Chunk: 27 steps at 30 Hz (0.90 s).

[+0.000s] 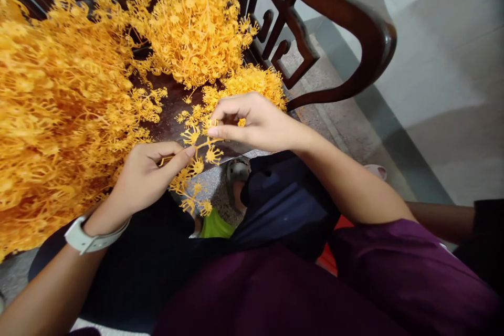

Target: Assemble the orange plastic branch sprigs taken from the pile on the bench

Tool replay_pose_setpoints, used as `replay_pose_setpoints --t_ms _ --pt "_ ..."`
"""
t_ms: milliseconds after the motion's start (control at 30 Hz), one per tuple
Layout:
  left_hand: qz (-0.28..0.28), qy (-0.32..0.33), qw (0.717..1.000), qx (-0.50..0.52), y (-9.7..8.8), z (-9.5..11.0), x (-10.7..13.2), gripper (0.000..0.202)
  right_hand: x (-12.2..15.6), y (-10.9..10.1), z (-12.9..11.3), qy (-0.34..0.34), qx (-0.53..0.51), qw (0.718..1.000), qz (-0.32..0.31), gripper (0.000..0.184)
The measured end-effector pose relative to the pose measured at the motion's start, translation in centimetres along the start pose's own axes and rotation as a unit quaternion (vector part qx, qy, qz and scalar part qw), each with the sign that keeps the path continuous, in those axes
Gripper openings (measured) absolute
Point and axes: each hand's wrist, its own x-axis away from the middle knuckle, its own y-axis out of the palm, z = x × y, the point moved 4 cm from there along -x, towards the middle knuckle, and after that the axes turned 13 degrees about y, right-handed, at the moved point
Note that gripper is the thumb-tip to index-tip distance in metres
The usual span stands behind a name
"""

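Between my two hands is a yellow-orange artificial flower sprig (198, 166) with thin branching stems and small spiky heads. My left hand (151, 170), with a pale watch strap on its wrist, pinches the sprig's stem between thumb and forefinger. Thumb and fingertips of my right hand (252, 121) close on a small head or stem tip of the same sprig, just above and right of the left fingertips. Part of the sprig hangs below my left fingers, over my lap. Behind the right hand lies a low pile of small yellow flower pieces (255, 84).
A large heap of yellow sprigs (71, 105) fills the left side, and another bunch (197, 26) stands at the back. They rest on a dark wooden bench (171, 97) with a curved armrest (354, 16) at right. Another person's arm (441, 220) shows at the right edge.
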Motion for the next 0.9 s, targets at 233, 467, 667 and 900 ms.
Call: replay_pose_setpoints --t_ms 233,467,667,900 --pt "0.009 0.022 1.0 0.001 -0.2 0.8 -0.4 0.036 -0.8 -0.7 0.4 0.084 -0.102 0.986 0.099 0.045" --pt "0.029 -0.005 0.999 0.019 -0.5 0.8 -0.9 0.028 -1.0 -1.3 0.2 0.114 -0.119 0.969 0.182 0.049" --pt "0.036 0.015 0.999 0.008 -0.5 0.9 -1.6 0.035 -1.9 -1.5 1.2 0.121 -0.086 0.964 0.22 0.045" --pt "0.062 0.024 0.998 0.012 -0.8 0.6 -2.6 0.035 -3.9 -1.5 1.6 0.123 -0.052 0.957 0.256 0.052"
